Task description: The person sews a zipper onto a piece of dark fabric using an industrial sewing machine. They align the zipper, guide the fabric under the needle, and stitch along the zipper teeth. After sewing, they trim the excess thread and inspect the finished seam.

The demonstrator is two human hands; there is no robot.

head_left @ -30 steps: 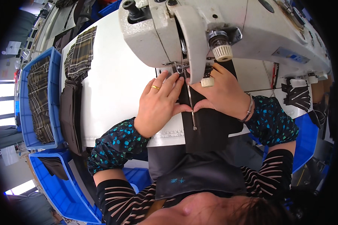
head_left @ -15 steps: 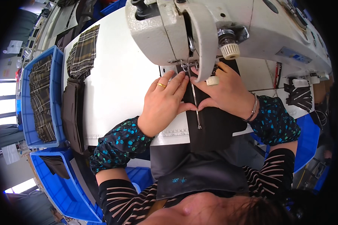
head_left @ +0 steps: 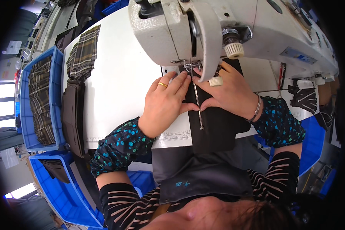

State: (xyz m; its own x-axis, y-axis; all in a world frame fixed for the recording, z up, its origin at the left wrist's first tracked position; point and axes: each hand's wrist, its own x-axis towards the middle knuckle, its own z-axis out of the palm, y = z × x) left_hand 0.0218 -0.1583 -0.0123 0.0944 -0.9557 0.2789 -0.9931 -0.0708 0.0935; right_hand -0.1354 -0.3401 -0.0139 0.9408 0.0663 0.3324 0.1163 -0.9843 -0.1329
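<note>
A dark brown fabric piece (head_left: 214,134) lies under the presser foot (head_left: 188,66) of a white sewing machine (head_left: 153,34) and hangs over the table's front edge. A metal-toothed zipper (head_left: 196,96) runs lengthwise along it, its slider end toward me. My left hand (head_left: 167,92) is flat and open, fingers stretched beside the foot and thumb against the zipper. Spread over the fabric right of the zipper is my right hand (head_left: 232,92), also open; its thumb meets the left thumb at the zipper. The machine's front partly hides the right fingers.
Folded dark fabric (head_left: 73,115) and plaid pieces (head_left: 84,53) lie at the table's left. Beyond them stand a blue crate (head_left: 57,103) of plaid fabric and a lower blue bin (head_left: 67,191). Dark scraps (head_left: 304,95) and a red-and-black tool (head_left: 282,74) are at the right.
The fabric and zipper have slid slightly away from me, toward the presser foot. A metal part in the machine head's slot has shifted. Both hands keep nearly the same pose.
</note>
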